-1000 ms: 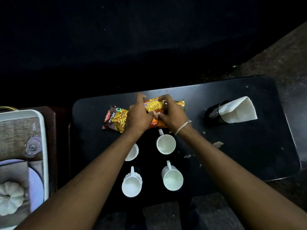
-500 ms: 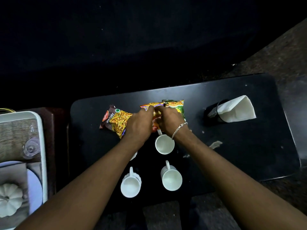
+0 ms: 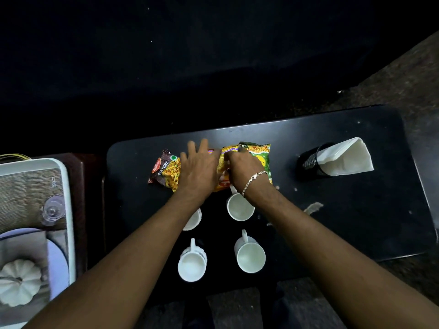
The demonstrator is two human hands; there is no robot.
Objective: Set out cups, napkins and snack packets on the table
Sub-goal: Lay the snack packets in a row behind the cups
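Observation:
Three snack packets lie in a row at the back of the black table (image 3: 356,233): a brown Mixture packet (image 3: 162,169), an orange packet (image 3: 224,162) and a green packet (image 3: 261,155). My left hand (image 3: 199,169) lies flat with fingers spread over the brown and orange packets. My right hand (image 3: 242,167) has its fingers curled on the green packet's left edge. In front stand several white cups (image 3: 240,208), one of them (image 3: 193,220) half hidden under my left forearm. White napkins (image 3: 344,159) stick out of a black mesh holder (image 3: 308,165) at the right.
A white tray (image 3: 69,210) stands left of the table with a woven mat, an upturned glass (image 3: 52,210), a plate and a white pumpkin (image 3: 20,283). A pale smear (image 3: 313,207) marks the table right of the cups.
The green packet has turned from lying sideways to lengthwise and sits right of the orange one. My left hand has opened flat and shifted left over the packets.

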